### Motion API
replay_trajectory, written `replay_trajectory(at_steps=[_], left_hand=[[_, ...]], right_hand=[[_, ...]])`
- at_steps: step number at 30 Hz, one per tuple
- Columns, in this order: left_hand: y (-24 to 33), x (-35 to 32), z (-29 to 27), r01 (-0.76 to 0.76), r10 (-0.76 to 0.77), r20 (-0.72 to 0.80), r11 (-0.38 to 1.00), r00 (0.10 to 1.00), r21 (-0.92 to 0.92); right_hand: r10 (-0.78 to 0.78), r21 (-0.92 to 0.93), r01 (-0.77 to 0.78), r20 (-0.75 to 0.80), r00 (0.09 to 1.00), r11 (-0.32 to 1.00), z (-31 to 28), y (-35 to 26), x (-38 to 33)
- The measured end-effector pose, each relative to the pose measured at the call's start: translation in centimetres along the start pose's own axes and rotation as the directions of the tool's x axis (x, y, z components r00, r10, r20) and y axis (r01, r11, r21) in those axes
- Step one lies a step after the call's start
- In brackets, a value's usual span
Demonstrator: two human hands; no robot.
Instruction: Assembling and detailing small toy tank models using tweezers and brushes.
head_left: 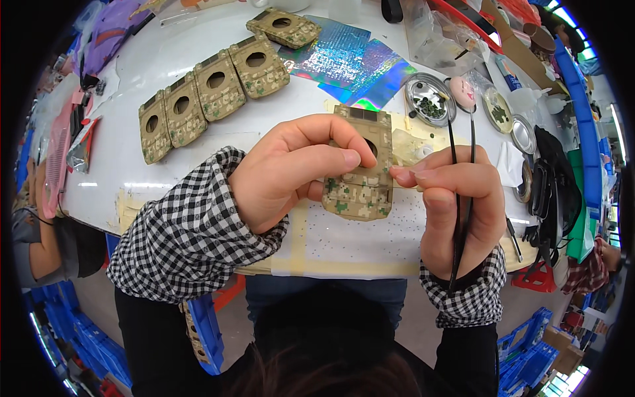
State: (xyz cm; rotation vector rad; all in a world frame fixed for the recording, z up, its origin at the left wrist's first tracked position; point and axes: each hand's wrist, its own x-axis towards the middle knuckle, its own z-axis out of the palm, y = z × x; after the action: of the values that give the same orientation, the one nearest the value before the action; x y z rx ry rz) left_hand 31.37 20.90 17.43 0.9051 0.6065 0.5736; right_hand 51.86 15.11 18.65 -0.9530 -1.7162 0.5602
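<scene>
My left hand (281, 162) is closed around the left side of a camouflage-painted model tank hull (358, 198), its thumb and index finger near the round hole in the top. The hull is tilted above the table. In my right hand (473, 192) a pair of black tweezers (452, 149) lies across the fingers, points directed away from me. The right thumb and index fingertip are pinched together at the hull's right edge. Whether a tiny part sits between them cannot be made out.
Several matching hulls (215, 83) stand in a row at the left, another (284, 28) farther back. Shiny holographic sheets (344, 49) lie behind my hands. A round metal dish (433, 82) holds small dark green parts. Beside it are a pink oval object (462, 92) and round lids (523, 135).
</scene>
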Motion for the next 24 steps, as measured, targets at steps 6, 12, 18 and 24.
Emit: replay_trajectory(at_steps=[6,12,18,24], left_hand=[[0.06,0.08,0.23,-0.015,0.016,0.026,0.999,1.000,-0.037],[-0.05,0.22,0.14,-0.019,0.019,0.008,1.000,1.000,0.005],[-0.06,0.58,0.18,-0.039,0.040,-0.011,0.998,0.999,0.049],[0.25,-0.19,-0.01,-0.043,0.044,-0.022,0.999,0.999,0.002]], right_hand=[[0.005,-0.024,-0.005,-0.016,1.000,1.000,0.04,-0.05,-0.02],[-0.016,-0.022,0.016,-0.001,1.000,1.000,-0.12,0.23,-0.02],[-0.027,0.010,0.029,-0.151,0.988,1.000,-0.20,0.31,-0.07],[-0.006,-0.063,-0.012,-0.274,0.962,0.998,-0.09,0.08,-0.71]])
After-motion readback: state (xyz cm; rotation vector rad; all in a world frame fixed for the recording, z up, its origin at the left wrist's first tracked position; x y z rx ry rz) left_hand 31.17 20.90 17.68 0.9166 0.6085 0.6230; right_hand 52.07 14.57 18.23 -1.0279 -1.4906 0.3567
